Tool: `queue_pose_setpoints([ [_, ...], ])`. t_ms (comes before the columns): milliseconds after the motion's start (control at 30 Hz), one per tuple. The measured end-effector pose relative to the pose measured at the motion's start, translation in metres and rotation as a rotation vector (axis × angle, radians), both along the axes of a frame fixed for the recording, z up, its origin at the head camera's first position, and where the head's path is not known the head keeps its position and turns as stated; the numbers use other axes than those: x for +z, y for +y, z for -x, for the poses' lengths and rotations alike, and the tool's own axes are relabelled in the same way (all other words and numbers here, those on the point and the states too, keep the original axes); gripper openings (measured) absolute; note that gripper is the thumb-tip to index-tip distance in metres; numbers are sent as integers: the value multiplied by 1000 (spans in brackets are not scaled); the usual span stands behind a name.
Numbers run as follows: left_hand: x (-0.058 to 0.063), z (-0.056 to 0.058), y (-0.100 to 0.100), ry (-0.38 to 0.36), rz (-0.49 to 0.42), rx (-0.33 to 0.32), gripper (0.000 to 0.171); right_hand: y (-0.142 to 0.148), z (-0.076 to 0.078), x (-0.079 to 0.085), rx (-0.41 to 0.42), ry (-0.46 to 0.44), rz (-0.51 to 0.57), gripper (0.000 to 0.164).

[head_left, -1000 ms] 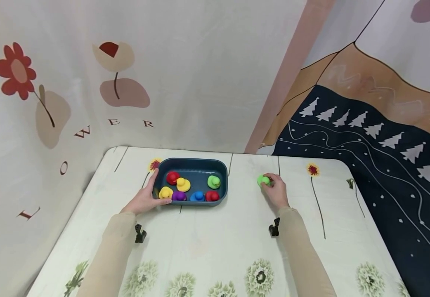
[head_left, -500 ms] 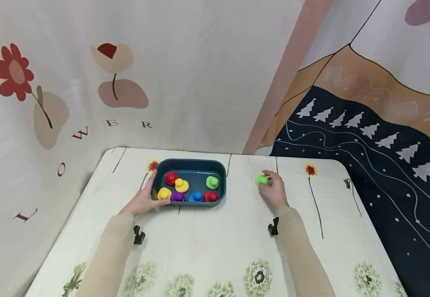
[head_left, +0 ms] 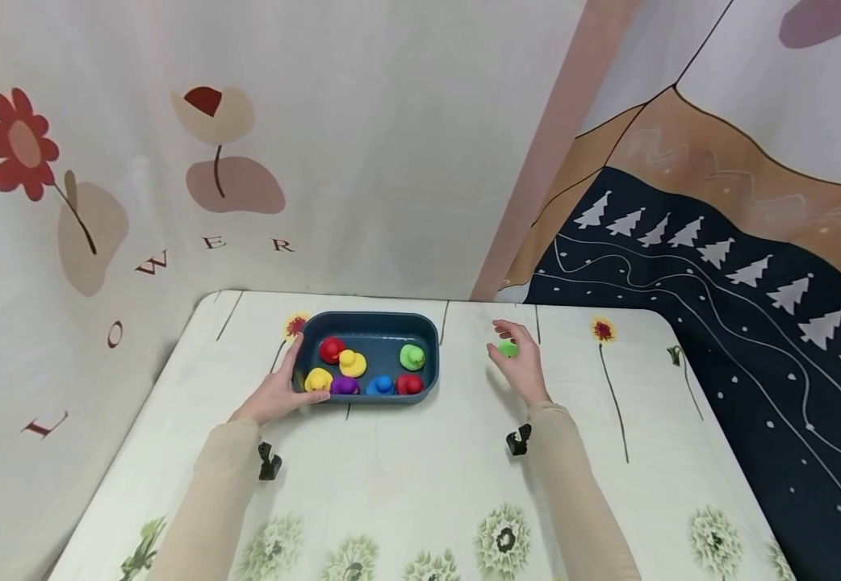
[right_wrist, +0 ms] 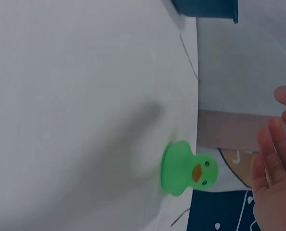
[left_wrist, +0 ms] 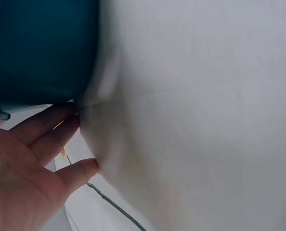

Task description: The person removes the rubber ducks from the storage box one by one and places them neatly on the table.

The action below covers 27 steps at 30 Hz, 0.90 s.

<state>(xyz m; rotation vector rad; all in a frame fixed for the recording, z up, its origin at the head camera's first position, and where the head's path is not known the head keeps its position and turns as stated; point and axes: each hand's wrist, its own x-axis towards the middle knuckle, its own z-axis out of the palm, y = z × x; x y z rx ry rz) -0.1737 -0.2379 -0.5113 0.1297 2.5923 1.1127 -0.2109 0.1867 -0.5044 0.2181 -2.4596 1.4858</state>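
A dark blue rectangular tub (head_left: 373,325) stands at the back of the table, holding several rubber ducks. At its left end my left hand (head_left: 274,395) grips it, thumb along the near rim; in the left wrist view some fingers lie against the outside of the tub (left_wrist: 44,48). To the tub's right, my right hand (head_left: 524,369) is above a green rubber duck (head_left: 508,349), fingers parted and holding nothing. The right wrist view shows that green duck (right_wrist: 179,168) upright on the cloth, apart from the fingers (right_wrist: 280,159).
Inside the tub are a green duck (head_left: 412,357), a blue duck (head_left: 381,386), a purple duck (head_left: 345,386), two red ducks (head_left: 332,349) and two yellow ducks (head_left: 352,363). A flower-patterned cloth (head_left: 420,468) covers the table. Printed curtains (head_left: 370,161) hang behind.
My right hand has let go of the green duck and risen off it, fingers spreading. The left hand still holds the tub in the same place.
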Motion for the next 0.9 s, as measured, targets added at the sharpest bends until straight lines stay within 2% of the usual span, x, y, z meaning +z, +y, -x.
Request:
queue_pose_setpoints([
  [567,0,-2,1,8,-11,10,115,-44,-12,-6,102,6,73,36],
  [900,-2,0,0,-11,-11,13,116,-72,-20,-5,159,53,90,35],
])
